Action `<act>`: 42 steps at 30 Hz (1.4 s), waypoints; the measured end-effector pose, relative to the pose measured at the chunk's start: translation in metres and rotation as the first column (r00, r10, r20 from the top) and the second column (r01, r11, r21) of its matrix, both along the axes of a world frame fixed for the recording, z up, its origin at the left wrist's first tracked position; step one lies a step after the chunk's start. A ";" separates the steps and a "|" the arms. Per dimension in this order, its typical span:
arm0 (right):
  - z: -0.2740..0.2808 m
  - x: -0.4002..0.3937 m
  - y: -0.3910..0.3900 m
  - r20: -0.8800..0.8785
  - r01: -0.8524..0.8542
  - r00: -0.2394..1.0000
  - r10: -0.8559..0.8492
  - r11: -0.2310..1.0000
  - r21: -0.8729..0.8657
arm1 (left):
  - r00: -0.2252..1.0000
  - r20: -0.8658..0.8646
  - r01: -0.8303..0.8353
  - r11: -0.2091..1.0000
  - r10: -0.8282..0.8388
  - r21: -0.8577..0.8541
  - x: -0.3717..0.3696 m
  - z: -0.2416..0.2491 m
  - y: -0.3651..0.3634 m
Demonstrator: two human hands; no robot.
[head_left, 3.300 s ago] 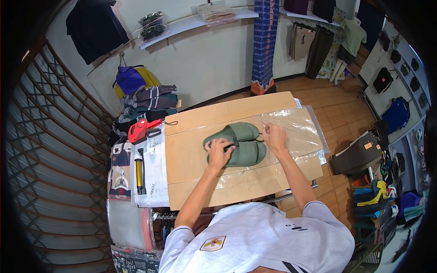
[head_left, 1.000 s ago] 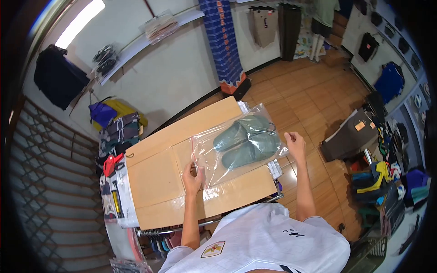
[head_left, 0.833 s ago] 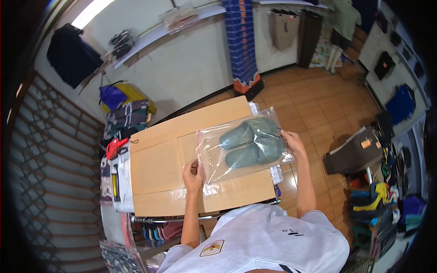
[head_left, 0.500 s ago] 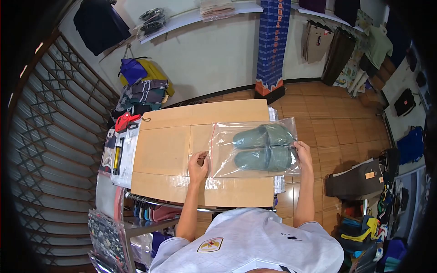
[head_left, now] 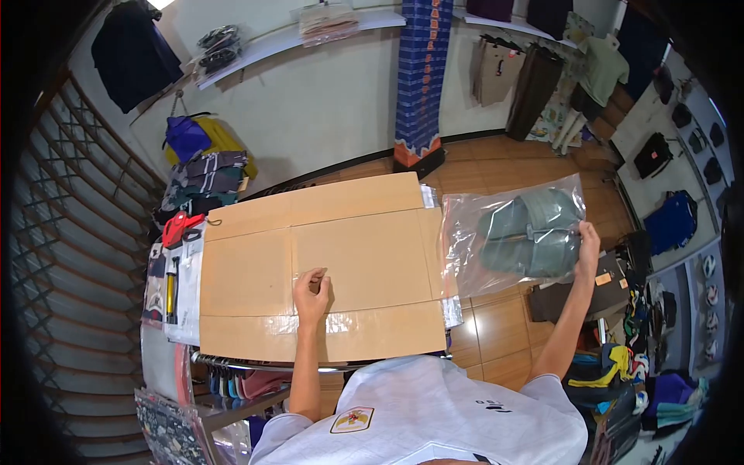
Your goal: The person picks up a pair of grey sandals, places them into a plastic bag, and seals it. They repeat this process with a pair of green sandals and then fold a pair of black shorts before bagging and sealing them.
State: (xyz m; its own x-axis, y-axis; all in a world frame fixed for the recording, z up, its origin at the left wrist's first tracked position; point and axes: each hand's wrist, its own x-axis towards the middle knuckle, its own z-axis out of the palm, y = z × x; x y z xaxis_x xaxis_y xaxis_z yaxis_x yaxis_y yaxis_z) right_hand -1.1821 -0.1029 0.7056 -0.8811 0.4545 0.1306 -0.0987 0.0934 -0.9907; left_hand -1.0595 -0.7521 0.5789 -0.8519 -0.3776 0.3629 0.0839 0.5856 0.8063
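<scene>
Holding a clear bag of green sandals in the right hand, frame right, and curling the left hand loosely over cardboard, center-left.

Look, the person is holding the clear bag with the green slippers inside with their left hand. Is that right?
Not quite: the right hand is the one holding the clear bag, as the head view shows. The left hand is over the cardboard, apart from the bag. The green slippers are indeed inside it.
</scene>
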 end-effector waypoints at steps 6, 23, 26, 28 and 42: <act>0.085 0.024 -0.008 -0.142 -0.038 0.988 0.058 0.989 0.140 | 1.000 0.021 0.007 0.999 -0.008 0.031 0.001 -0.002 -0.002; -0.027 -0.097 -0.306 0.279 -0.789 0.472 0.836 0.542 -0.289 | 0.987 0.104 -0.158 0.663 0.120 0.732 0.090 0.008 0.026; -0.070 -0.124 -0.338 0.293 -0.864 0.412 0.863 0.472 -0.174 | 0.975 0.144 -0.221 0.669 0.169 0.709 0.120 -0.017 0.018; -0.112 -0.147 -0.348 0.336 -0.860 0.495 0.801 0.506 0.062 | 0.959 0.223 -0.283 0.652 0.175 0.703 0.133 -0.017 0.018; -0.079 0.109 -0.294 0.275 -0.364 0.927 0.255 0.785 0.501 | 0.907 0.401 -0.161 0.777 -0.126 0.608 0.146 -0.018 -0.025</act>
State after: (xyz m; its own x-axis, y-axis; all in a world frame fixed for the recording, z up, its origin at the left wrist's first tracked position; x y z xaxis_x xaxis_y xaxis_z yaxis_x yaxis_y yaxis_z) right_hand -1.0735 -0.3971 0.6263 -0.9940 0.0586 0.0928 -0.0382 0.6078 -0.7932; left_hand -0.9131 -0.7776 0.5614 -0.8528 -0.4103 -0.3230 -0.3315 -0.0524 0.9420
